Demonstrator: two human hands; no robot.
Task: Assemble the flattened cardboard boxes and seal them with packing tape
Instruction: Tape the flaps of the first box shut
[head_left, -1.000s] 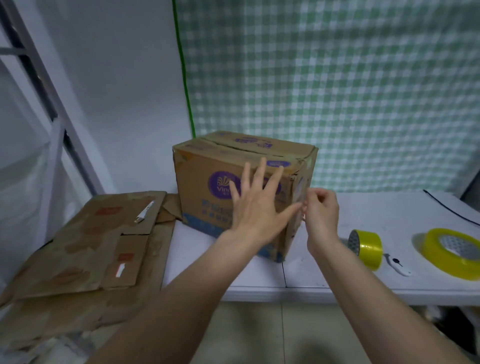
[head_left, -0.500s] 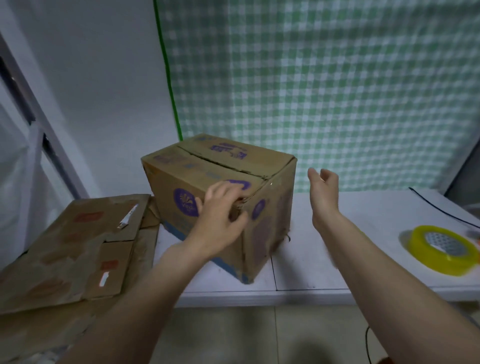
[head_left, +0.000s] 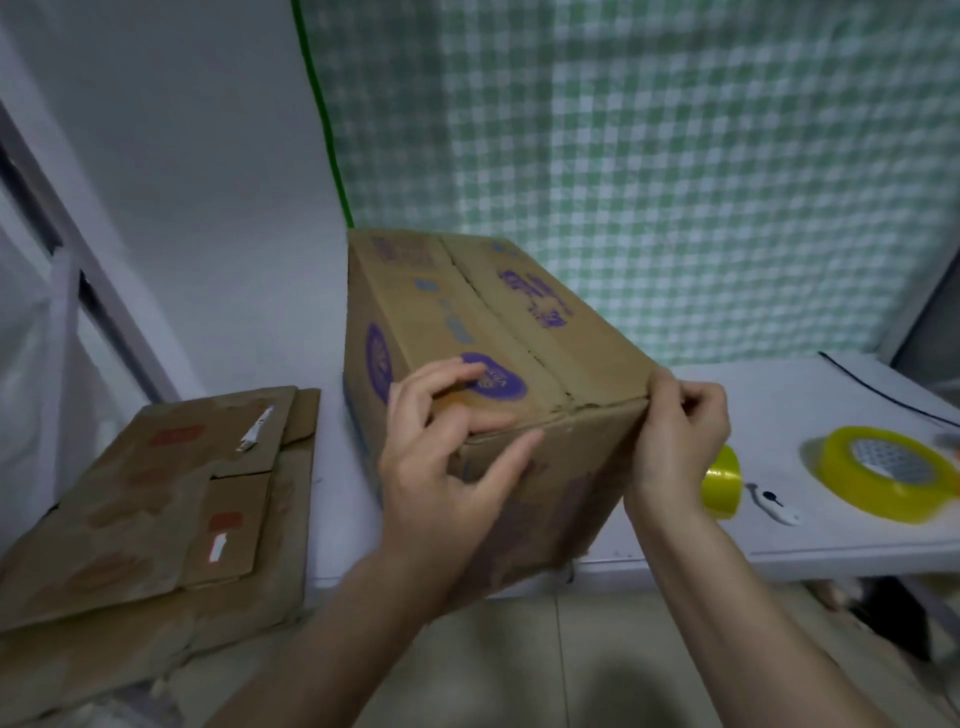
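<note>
White surface carries the box; left hand clamps its near top corner, right hand pinches the other.

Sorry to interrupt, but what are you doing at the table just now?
A person grips an assembled box at its near top edge: left hand at one corner, right hand at the other. The top flaps are closed. Two tape rolls lie on the table, flattened cardboard to the left.
</note>
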